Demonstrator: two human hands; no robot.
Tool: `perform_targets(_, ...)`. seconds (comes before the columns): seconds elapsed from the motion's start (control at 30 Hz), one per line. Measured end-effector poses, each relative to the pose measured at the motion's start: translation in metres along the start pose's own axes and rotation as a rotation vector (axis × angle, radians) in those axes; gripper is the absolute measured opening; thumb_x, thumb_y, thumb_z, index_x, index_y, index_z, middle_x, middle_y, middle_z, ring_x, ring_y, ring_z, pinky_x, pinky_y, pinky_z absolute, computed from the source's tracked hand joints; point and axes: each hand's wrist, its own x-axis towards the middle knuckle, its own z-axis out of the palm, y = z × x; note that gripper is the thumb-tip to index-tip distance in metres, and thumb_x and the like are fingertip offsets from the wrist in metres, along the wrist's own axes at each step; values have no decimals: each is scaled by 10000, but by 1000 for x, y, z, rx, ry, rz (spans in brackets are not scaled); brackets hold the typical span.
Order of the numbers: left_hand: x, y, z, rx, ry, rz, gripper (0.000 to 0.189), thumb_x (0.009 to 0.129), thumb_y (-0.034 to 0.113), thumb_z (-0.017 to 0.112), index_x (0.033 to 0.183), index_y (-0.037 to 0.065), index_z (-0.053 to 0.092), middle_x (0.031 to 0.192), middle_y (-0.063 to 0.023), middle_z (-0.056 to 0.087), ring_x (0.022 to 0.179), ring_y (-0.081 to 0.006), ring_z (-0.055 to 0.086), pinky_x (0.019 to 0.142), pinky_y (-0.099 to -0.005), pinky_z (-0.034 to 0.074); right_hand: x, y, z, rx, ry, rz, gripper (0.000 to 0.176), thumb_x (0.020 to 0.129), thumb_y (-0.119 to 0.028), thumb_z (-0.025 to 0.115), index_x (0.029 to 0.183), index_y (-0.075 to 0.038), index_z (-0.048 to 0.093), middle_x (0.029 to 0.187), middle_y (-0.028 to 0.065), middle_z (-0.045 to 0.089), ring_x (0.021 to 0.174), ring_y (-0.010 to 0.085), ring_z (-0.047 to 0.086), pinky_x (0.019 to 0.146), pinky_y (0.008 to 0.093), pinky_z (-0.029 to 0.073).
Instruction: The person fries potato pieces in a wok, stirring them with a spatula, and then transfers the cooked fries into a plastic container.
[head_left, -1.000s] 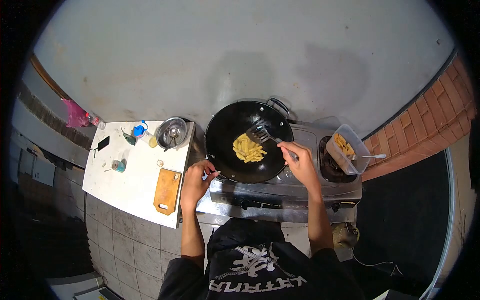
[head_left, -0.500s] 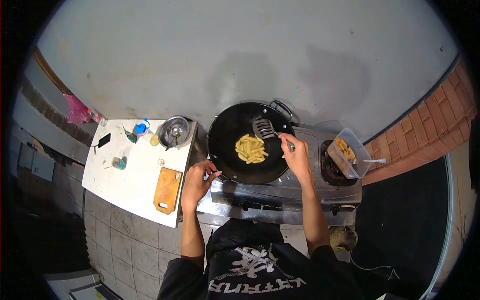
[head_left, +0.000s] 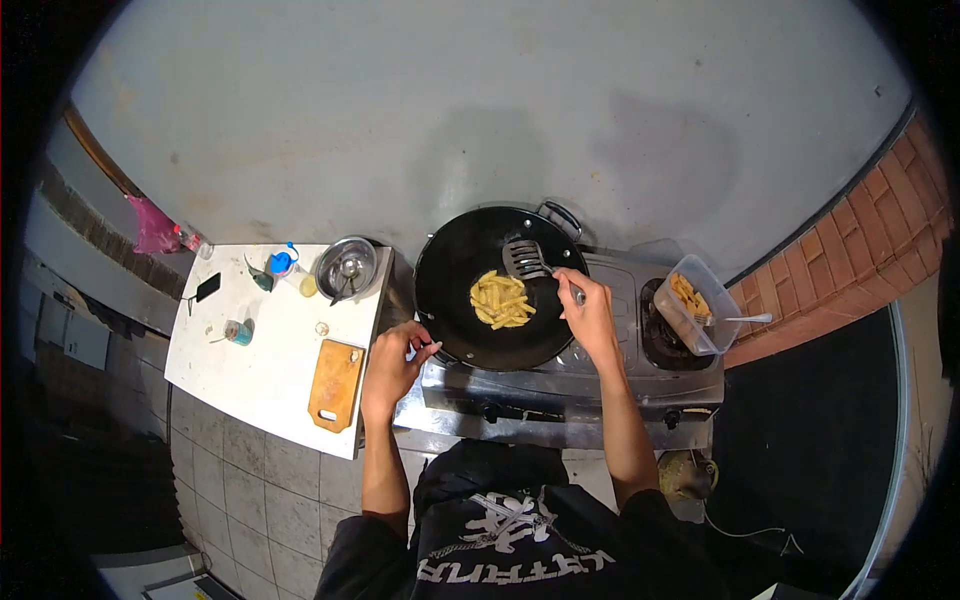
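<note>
A black wok sits on the left burner of the stove. Several pale yellow cut pieces, looking like fries or penne, lie bunched in its middle. My right hand is closed round the handle of a slotted spatula, whose head is over the wok just above and right of the pieces. At the wok's lower left rim my left hand is closed, apparently on the side handle, which the fingers mostly hide. The opposite side handle shows at the upper right.
Right of the wok, a clear plastic container with browned pieces and a fork stands over the other burner. On the white table are a metal bowl, a cutting board, a phone and a blue-capped bottle.
The spatula head has shifted slightly left with my right hand. My left hand stays at the wok's rim, and the pieces lie much as before.
</note>
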Motion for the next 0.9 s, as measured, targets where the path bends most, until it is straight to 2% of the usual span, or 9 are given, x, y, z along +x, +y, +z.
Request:
perform_targets(0.07, 0, 1, 1, 4, 4, 13, 219, 802, 126, 807, 861, -12, 648, 701, -151, 597, 615, -303, 575, 577, -400, 449, 0, 0, -1, 18, 0, 14, 191, 938, -72, 621, 1055, 69, 672, 986, 253, 702, 957, 418, 689, 787, 385, 544)
perform_targets(0.13, 0, 1, 1, 6, -4, -17, 202, 782, 73, 806, 883, -7, 651, 682, -120, 607, 623, -245, 583, 616, -372, 464, 0, 0, -2, -11, -3, 11, 198, 943, -74, 615, 1067, 68, 673, 991, 254, 705, 949, 408, 698, 787, 385, 544)
perform_targets(0.27, 0, 2, 1, 9, 2, -16, 201, 781, 75, 806, 879, -5, 650, 683, -124, 606, 625, -246, 583, 616, -374, 464, 0, -3, -5, -37, -2, 36, 200, 951, -84, 610, 1064, 69, 674, 988, 247, 712, 951, 400, 705, 795, 387, 544)
perform_targets(0.33, 0, 1, 0, 11, 3, 13, 205, 802, 110, 802, 864, -13, 651, 706, -152, 604, 620, -301, 586, 580, -396, 456, -1, -7, -7, -50, 2, 42, 208, 966, -103, 600, 1061, 65, 677, 940, 228, 724, 816, 355, 736, 706, 377, 552)
perform_targets(0.37, 0, 1, 0, 10, 5, 12, 205, 802, 110, 802, 864, -13, 651, 706, -152, 604, 620, -301, 586, 580, -396, 456, -1, -11, -9, -50, 0, 41, 208, 966, -103, 600, 1061, 65, 677, 940, 228, 724, 816, 355, 736, 706, 377, 552)
perform_targets(0.43, 0, 1, 0, -12, -1, 1, 197, 801, 103, 800, 864, -11, 652, 706, -152, 603, 626, -301, 586, 585, -399, 455, 0, -19, -12, -5, -28, 168, 216, 981, -122, 587, 1059, 60, 675, 865, 206, 720, 632, 283, 716, 578, 358, 534)
perform_targets(0.53, 0, 1, 2, -14, 9, 11, 191, 800, 97, 797, 862, -11, 652, 706, -152, 603, 632, -305, 587, 591, -401, 455, -2, -6, -9, -6, 42, 57, 218, 989, -132, 579, 1057, 54, 669, 810, 188, 706, 513, 221, 663, 479, 339, 500)
perform_targets(0.77, 1, 3, 2, 1, -3, 13, 196, 801, 103, 796, 858, -13, 649, 711, -153, 609, 644, -318, 598, 600, -409, 459, -3, -9, -11, 18, 36, 66, 220, 986, -128, 582, 1056, 60, 674, 846, 196, 718, 539, 221, 679, 448, 326, 502)
perform_targets(0.9, 2, 5, 0, 2, -17, 0, 197, 802, 102, 794, 855, -15, 645, 708, -153, 610, 642, -318, 599, 600, -411, 458, -5, -9, 1, 14, 13, 40, 197, 963, -93, 601, 1054, 66, 673, 921, 226, 723, 722, 316, 726, 620, 361, 550)
